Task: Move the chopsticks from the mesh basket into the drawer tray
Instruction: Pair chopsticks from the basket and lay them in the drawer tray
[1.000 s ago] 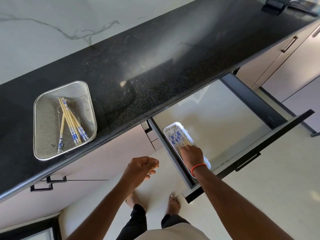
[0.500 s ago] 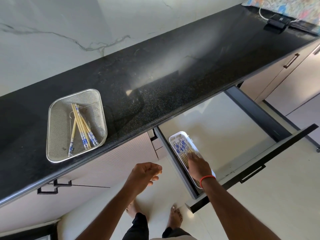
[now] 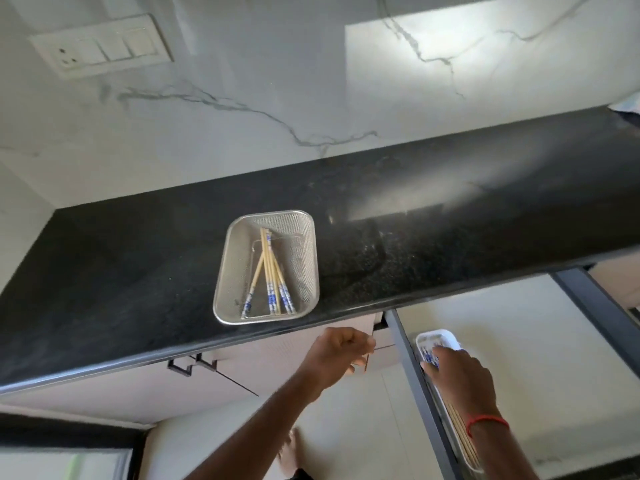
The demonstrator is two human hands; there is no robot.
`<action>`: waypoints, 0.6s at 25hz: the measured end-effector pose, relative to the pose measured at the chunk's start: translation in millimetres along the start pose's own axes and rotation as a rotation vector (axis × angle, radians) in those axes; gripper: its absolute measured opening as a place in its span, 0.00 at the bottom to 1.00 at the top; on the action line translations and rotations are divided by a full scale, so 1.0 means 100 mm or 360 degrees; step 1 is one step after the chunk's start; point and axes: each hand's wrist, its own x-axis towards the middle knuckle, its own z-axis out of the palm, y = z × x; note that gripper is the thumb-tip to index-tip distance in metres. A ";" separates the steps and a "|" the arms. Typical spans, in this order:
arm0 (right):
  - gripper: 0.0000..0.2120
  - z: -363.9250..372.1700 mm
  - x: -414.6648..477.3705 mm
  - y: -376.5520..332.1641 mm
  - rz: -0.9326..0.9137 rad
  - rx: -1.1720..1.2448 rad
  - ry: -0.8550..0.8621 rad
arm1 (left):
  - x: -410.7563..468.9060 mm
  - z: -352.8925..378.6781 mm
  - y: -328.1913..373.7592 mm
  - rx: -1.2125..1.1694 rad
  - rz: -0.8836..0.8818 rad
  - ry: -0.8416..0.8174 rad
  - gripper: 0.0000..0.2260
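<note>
A silver mesh basket (image 3: pixel 228 271) sits on the black counter near its front edge. Several bamboo chopsticks with blue-and-white ends (image 3: pixel 271 271) lie in it. A white tray (image 3: pixel 446 336) rests at the left side of the open drawer (image 3: pixel 519 341), with more chopsticks (image 3: pixel 462 427) lying in it. My right hand (image 3: pixel 457 375), a red thread on its wrist, lies over the tray on those chopsticks, covering the tray's middle. My left hand (image 3: pixel 337 351) hovers below the counter edge with its fingers loosely curled, holding nothing.
The black counter (image 3: pixel 450 220) runs across the view under a marble wall with a switch plate (image 3: pixel 100 46). Closed cabinet fronts with dark handles (image 3: pixel 192 362) sit under the counter. The drawer's dark frame (image 3: pixel 415 393) stands between my two hands.
The view has swung left and up, so the basket now sits mid-frame. My right hand stays on the tray's chopsticks. My left hand has risen closer to the counter edge.
</note>
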 end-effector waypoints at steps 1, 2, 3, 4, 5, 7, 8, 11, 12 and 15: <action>0.15 -0.15 0.03 -0.17 -0.0058 0.0181 0.0089 | 0.01 -0.12 0.06 -0.0035 0.0046 0.0047 0.08; 0.15 -0.30 0.06 -0.35 -0.0128 0.0373 0.0169 | 0.01 -0.25 0.12 -0.0073 0.0091 0.0090 0.08; 0.15 -0.45 0.10 -0.57 -0.0202 0.0538 0.0234 | 0.02 -0.39 0.18 -0.0124 0.0130 0.0127 0.09; 0.15 -0.62 0.13 -0.79 -0.0277 0.0669 0.0280 | 0.02 -0.52 0.23 -0.0190 0.0160 0.0154 0.10; 0.14 -0.77 0.16 -1.01 -0.0369 0.0770 0.0322 | 0.03 -0.65 0.29 -0.0272 0.0179 0.0176 0.11; 0.13 -1.02 0.22 -1.44 -0.0562 0.0875 0.0431 | 0.03 -0.90 0.35 -0.0402 0.0219 0.0218 0.12; 0.12 -1.10 0.26 -1.65 -0.0624 0.0872 0.0486 | 0.04 -1.02 0.36 -0.0440 0.0247 0.0245 0.12; 0.12 -1.21 0.37 -2.15 -0.0708 0.0701 0.0527 | 0.10 -1.33 0.36 -0.0701 0.0270 0.0361 0.10; 0.12 -1.20 0.41 -2.27 -0.0711 0.0574 0.0535 | 0.12 -1.41 0.36 -0.0830 0.0242 0.0414 0.10; 0.10 -1.09 0.52 -2.57 -0.0693 0.0253 0.0492 | 0.19 -1.67 0.29 -0.1099 0.0144 0.0579 0.10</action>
